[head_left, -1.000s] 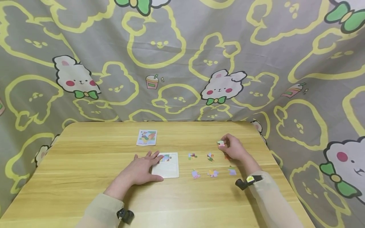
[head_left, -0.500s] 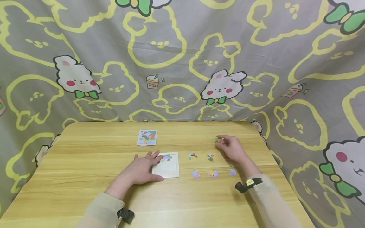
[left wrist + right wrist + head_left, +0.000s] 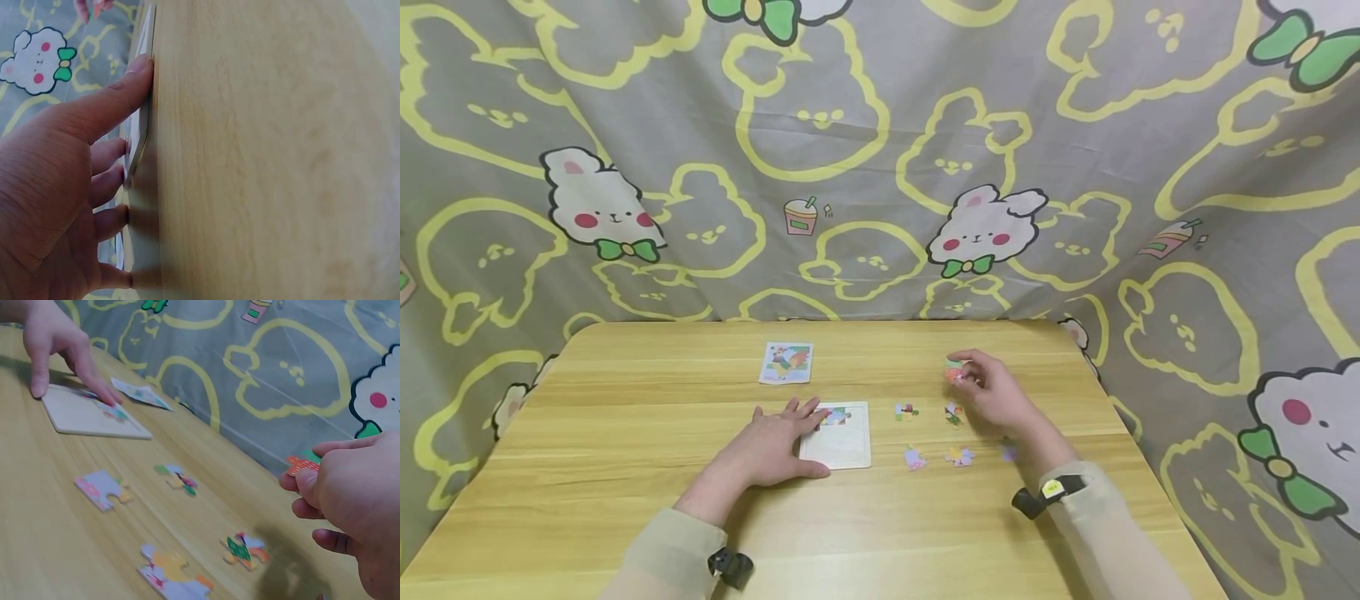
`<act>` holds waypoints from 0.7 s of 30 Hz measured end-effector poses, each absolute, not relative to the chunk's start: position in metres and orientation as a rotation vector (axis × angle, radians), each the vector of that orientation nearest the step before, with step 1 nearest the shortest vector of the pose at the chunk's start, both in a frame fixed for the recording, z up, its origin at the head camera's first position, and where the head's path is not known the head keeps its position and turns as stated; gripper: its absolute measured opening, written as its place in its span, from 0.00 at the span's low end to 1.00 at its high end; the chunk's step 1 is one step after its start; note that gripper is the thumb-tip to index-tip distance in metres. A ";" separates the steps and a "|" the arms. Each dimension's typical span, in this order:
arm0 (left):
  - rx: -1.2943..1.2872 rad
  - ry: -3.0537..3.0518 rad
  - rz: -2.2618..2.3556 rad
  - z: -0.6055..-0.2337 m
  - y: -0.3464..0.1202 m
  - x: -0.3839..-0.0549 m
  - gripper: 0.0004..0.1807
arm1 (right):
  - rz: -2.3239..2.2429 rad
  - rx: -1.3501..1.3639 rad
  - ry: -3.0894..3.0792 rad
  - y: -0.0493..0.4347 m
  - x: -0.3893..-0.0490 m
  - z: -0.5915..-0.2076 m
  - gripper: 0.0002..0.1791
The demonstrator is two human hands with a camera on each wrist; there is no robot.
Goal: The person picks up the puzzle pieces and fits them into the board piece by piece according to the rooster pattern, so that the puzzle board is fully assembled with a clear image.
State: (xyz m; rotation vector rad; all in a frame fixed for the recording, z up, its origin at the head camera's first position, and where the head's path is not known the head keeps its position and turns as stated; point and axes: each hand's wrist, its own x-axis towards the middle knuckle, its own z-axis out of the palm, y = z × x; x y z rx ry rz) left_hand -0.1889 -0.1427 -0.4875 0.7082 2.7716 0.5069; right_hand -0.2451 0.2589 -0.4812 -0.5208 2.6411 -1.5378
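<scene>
My left hand (image 3: pixel 771 446) lies spread with straight fingers over the left side of a white puzzle tray (image 3: pixel 846 452). Its thumb rests at the tray's edge in the left wrist view. A few joined puzzle pieces (image 3: pixel 837 416) fill the tray's top left corner, partly under my fingers. My right hand (image 3: pixel 996 396) pinches a red-orange and green puzzle piece (image 3: pixel 301 464) between thumb and fingers, above the table. Loose puzzle pieces lie below and left of it, among them a green and orange one (image 3: pixel 245 551) and a lilac one (image 3: pixel 101 489).
A picture card (image 3: pixel 786 363) with a colourful bird lies behind the tray. Other loose pieces (image 3: pixel 960 456) sit on the wooden table (image 3: pixel 865 533), right of the tray. A patterned grey curtain (image 3: pixel 850 275) hangs along the table's back and right edges.
My right hand has carried the pinched puzzle piece left across the table, turning it on the way. My left hand has stayed on the tray.
</scene>
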 end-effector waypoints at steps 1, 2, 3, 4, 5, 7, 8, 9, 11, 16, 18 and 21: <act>0.706 2.772 0.506 -0.488 -0.143 -0.189 0.53 | -1.539 -0.529 2.624 0.257 -0.244 -0.480 0.24; 0.705 2.772 0.505 -0.488 -0.143 -0.189 0.53 | -1.538 -0.544 2.610 0.255 -0.244 -0.479 0.24; 0.703 2.772 0.505 -0.488 -0.143 -0.189 0.53 | -1.521 -0.554 2.607 0.253 -0.244 -0.479 0.23; 0.702 2.773 0.503 -0.488 -0.144 -0.189 0.53 | -1.516 -0.561 2.594 0.251 -0.243 -0.478 0.23; 0.701 2.773 0.503 -0.489 -0.144 -0.190 0.53 | -1.504 -0.566 2.589 0.249 -0.243 -0.478 0.22; 0.698 2.772 0.505 -0.489 -0.144 -0.190 0.53 | -1.484 -0.574 2.589 0.244 -0.242 -0.476 0.22; 0.697 2.772 0.507 -0.489 -0.144 -0.190 0.53 | -1.479 -0.583 2.590 0.242 -0.241 -0.476 0.21; 0.694 2.770 0.509 -0.490 -0.144 -0.190 0.54 | -1.474 -0.586 2.597 0.239 -0.241 -0.477 0.21; 0.690 2.769 0.508 -0.491 -0.145 -0.190 0.54 | -1.469 -0.600 2.619 0.235 -0.240 -0.477 0.21; 0.687 2.768 0.501 -0.492 -0.145 -0.190 0.55 | -1.441 -0.647 2.693 0.225 -0.238 -0.480 0.20; 0.686 2.764 0.494 -0.492 -0.145 -0.190 0.55 | -1.420 -0.666 2.711 0.221 -0.238 -0.480 0.20; 0.686 2.762 0.494 -0.491 -0.145 -0.191 0.55 | -1.400 -0.682 2.721 0.215 -0.237 -0.479 0.21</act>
